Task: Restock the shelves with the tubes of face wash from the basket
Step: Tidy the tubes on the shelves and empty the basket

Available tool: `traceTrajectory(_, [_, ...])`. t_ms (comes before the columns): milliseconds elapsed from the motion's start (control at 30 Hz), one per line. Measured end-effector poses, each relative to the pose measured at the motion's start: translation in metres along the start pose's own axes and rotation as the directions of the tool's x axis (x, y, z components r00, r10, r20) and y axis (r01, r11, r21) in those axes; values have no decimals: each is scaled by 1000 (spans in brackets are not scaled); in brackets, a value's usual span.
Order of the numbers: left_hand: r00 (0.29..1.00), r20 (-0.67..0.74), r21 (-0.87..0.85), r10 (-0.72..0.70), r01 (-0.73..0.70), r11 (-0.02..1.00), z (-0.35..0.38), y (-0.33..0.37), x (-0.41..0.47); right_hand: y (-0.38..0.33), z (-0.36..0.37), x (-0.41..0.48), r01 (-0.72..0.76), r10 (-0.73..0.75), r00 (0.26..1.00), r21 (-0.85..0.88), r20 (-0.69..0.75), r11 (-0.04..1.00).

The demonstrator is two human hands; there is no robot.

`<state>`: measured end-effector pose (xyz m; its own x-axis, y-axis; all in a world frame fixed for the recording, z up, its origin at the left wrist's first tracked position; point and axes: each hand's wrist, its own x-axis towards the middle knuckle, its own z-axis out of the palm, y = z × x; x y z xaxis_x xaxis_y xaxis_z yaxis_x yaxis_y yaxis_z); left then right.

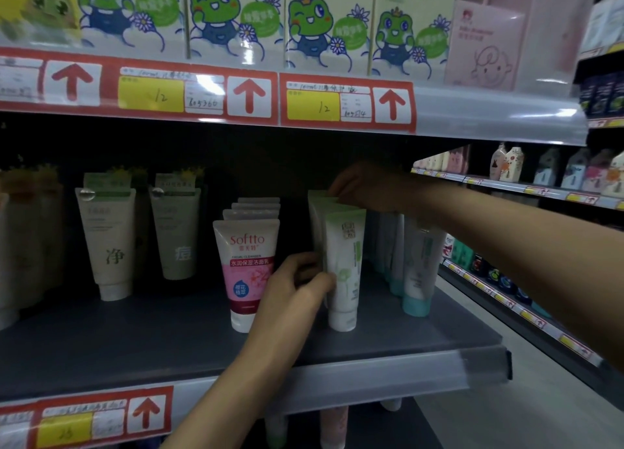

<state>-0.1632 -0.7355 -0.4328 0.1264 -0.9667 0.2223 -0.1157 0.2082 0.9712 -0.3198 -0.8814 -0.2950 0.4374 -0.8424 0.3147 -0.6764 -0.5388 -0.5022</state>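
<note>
A row of white-and-green face wash tubes stands cap-down on the grey middle shelf. My left hand grips the lower left side of the front tube, fingers curled round it. My right hand reaches in from the right and pinches the crimped top ends of the tubes behind it. The basket is out of view.
A row of pink Softto tubes stands just left of my left hand. Beige tubes stand further left, teal-capped tubes to the right. Frog-printed boxes fill the shelf above. Another shelving run extends at right.
</note>
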Motion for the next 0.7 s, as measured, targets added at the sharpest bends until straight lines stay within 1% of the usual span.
traceTrajectory(100, [1000, 11, -7, 2, -2, 1000, 1, 0, -1, -3, -1, -6, -9, 8, 1000, -44, -5, 999])
traceTrajectory(233, [1000, 7, -7, 3, -3, 1000, 1, 2, -2, -15, -8, -18, 30, -31, 999, -85, -10, 996])
traceTrajectory(333, [1000, 6, 3, 5, -5, 1000, 1, 2, -3, -24, -14, -27, 51, -55, 998, -163, -23, 985])
traceTrajectory(467, [1000, -10, 1, -1, 1, 1000, 1, 3, -3, -28, -19, -32, 39, -64, 995, -281, -82, 959])
traceTrajectory(600, [1000, -4, 9, -9, 9, 1000, 1, 3, -4, -33, -26, -40, 39, -64, 993, -237, -95, 971])
traceTrajectory(700, [1000, -11, 6, -9, 10, 1000, 1, 2, -3, -35, -31, -46, 37, -47, 997, -142, -66, 989])
